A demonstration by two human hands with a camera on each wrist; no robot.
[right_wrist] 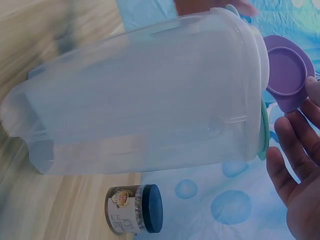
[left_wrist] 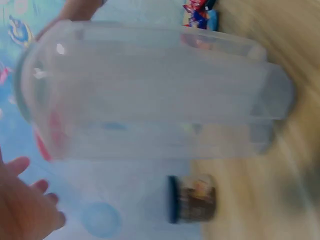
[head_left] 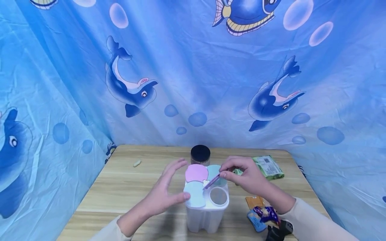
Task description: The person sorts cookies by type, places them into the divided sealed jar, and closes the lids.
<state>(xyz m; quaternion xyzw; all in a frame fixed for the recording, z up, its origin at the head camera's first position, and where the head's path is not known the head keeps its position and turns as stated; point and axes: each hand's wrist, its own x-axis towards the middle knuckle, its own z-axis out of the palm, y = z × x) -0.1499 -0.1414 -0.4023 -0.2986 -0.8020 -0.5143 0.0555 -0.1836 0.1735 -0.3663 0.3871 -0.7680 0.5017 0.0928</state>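
Note:
A tall translucent storage container (head_left: 205,217) stands upright near the table's front, its white top carrying pink (head_left: 196,173), pale blue (head_left: 195,194) and green lids (head_left: 213,170). The front-right round opening is uncovered. Over it, my right hand (head_left: 245,175) pinches the edge of a purple lid (right_wrist: 286,72), which is tipped up and seen nearly edge-on in the head view. My left hand (head_left: 169,192) is spread at the container's left side, thumb tip at the pale blue lid's edge. In the left wrist view its fingers (left_wrist: 42,205) show beyond the pink lid, holding nothing.
A jar with a black lid (head_left: 200,154) stands behind the container. Green packets (head_left: 269,167) lie at the back right. Small snack packets (head_left: 265,214) and a black object (head_left: 278,231) are at the front right. A peanut-like piece (head_left: 137,163) lies at the back left.

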